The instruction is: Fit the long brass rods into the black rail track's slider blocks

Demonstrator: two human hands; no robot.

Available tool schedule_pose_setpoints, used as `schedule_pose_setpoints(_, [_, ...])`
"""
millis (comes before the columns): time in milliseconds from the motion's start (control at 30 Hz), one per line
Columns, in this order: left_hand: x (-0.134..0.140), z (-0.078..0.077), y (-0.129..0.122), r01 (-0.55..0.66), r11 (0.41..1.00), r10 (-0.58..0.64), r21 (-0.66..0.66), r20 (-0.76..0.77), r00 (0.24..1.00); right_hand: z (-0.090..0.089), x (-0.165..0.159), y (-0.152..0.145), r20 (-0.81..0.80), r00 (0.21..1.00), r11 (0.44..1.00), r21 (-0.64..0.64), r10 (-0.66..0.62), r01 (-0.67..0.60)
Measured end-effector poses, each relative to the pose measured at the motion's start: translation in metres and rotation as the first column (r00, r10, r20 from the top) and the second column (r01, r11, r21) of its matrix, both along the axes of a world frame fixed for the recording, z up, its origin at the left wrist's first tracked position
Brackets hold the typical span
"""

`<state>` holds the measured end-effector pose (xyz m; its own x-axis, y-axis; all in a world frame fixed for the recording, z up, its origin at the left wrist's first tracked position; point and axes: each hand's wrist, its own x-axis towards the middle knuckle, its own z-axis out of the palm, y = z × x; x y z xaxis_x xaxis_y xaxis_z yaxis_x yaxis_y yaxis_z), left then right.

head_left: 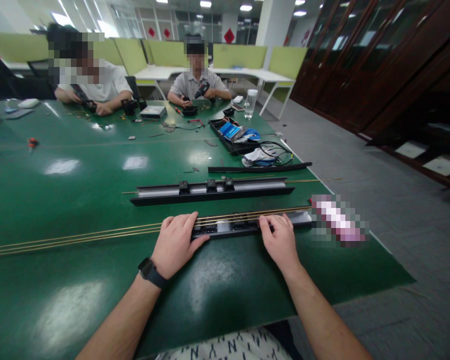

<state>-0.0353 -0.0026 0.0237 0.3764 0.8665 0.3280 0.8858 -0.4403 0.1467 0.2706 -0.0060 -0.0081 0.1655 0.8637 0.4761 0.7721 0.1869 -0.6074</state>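
Straight ahead on the green table lies a black channel rail [245,231] with a pale inner strip and dark blocks in it. Several long thin brass rods [131,231] run along the rail and stick out far to the left. My left hand [177,242], with a dark watch on its wrist, is closed over the rail's left end, thumb along the near side and fingers across the rods. Toward the rail's right part, my right hand [280,239] grips it with curled fingers and thumb; its fingertips are partly hidden.
Behind lies a second black rail [247,194] with dark blocks, then a plain black strip [260,168]. A black tray [230,145] holds blue items, beside gloves and cables [266,154]. A blurred pink item [337,220] lies right. Two people sit opposite, one holding a drill [201,90].
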Motion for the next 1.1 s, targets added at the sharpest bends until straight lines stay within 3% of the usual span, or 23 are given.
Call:
schedule_pose_setpoints(733, [0.004, 0.004, 0.0, -0.021, 1.0, 0.021, -0.021, -0.033, 0.999, 0.004, -0.004, 0.004, -0.086, 0.996, 0.998, 0.056, -0.02, 0.025])
schedule_pose_setpoints(1100, [0.032, 0.005, -0.003, 0.042, 0.999, -0.042, 0.017, -0.028, 0.999, 0.003, -0.005, 0.006, -0.143, 0.989, 0.999, 0.0, -0.045, 0.046])
